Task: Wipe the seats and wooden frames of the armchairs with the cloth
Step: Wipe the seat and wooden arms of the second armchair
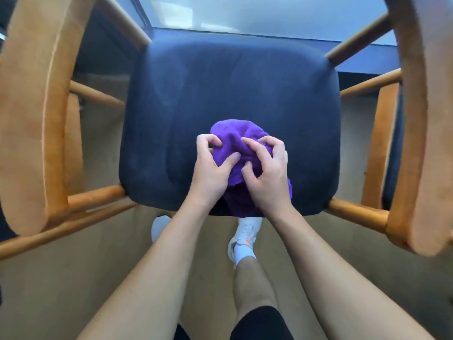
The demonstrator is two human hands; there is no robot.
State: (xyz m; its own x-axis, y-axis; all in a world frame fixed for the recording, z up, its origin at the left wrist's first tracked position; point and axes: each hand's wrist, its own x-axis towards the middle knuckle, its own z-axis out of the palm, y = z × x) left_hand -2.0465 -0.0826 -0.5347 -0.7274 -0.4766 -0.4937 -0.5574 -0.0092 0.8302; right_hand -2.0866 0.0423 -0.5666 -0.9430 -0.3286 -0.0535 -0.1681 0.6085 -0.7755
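An armchair with a dark blue padded seat [220,94] and light wooden armrests, one on the left [36,106] and one on the right [421,119], fills the view from above. A bunched purple cloth [232,141] lies on the front middle of the seat, part of it hanging over the front edge. My left hand [210,165] grips the cloth's left side with curled fingers. My right hand [267,173] grips its right side the same way. Both hands sit close together on the cloth.
Wooden rails join the seat to the armrests on both sides. Beige floor lies below, with my legs and white shoes [245,236] under the seat's front edge. A pale glass surface [269,13] lies beyond the chair's back.
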